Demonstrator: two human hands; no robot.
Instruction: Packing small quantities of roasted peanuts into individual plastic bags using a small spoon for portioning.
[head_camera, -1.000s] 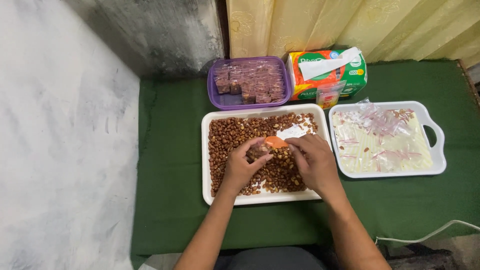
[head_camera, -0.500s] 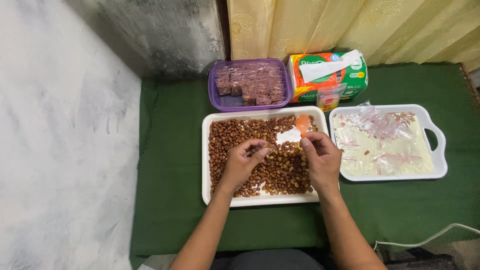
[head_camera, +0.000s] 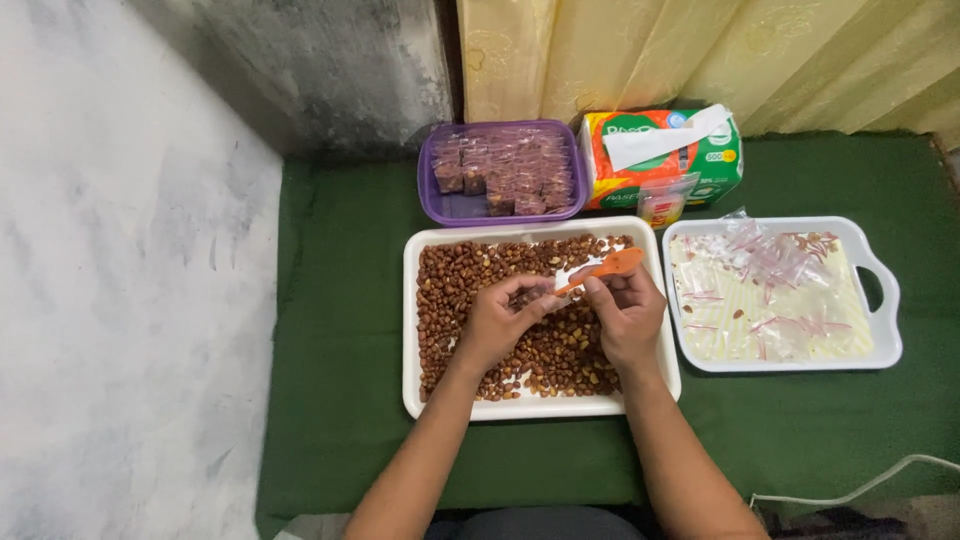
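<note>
Right hand (head_camera: 625, 312) pinched on small orange plastic spoon (head_camera: 605, 270), bowl end up and away, long axis slanting toward left hand (head_camera: 497, 322). Left fingers curled, apparently around small clear bag; contents unclear. Both over white rectangular tray of brown peanuts (head_camera: 440, 300); spoon above its far right part.

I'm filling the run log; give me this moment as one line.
left hand: pinching small clear bag over nut tray | right hand: holding orange spoon | nearby: purple box, bag tray
</note>
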